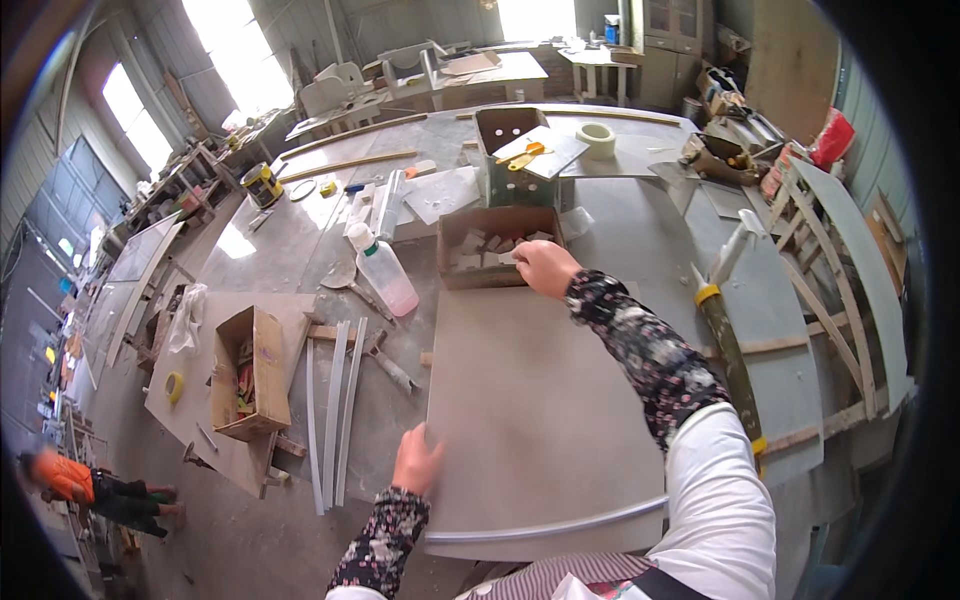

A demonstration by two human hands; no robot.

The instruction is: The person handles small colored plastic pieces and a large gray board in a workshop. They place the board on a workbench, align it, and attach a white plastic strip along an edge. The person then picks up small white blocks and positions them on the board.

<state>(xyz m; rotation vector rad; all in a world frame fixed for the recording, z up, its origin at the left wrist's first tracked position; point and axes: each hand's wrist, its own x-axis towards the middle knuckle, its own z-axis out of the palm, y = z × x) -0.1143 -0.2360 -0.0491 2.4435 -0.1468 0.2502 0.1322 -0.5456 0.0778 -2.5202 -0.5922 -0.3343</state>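
Observation:
A flat grey-beige panel lies in front of me, with a pale strip along its near edge. My left hand is at the panel's left edge, thumb and fingers apart, slightly blurred; it holds nothing that I can see. At the panel's far end stands an open cardboard box of small whitish pieces. Over that box's near right rim reaches my right hand, its fingers bent together at the pieces. Whatever is between those fingertips is too small to make out.
Left of the panel are a bottle of pink liquid, a scraper, long pale strips and another cardboard box. To the right lies a caulking gun. A tall box stands behind. A person in orange is far left.

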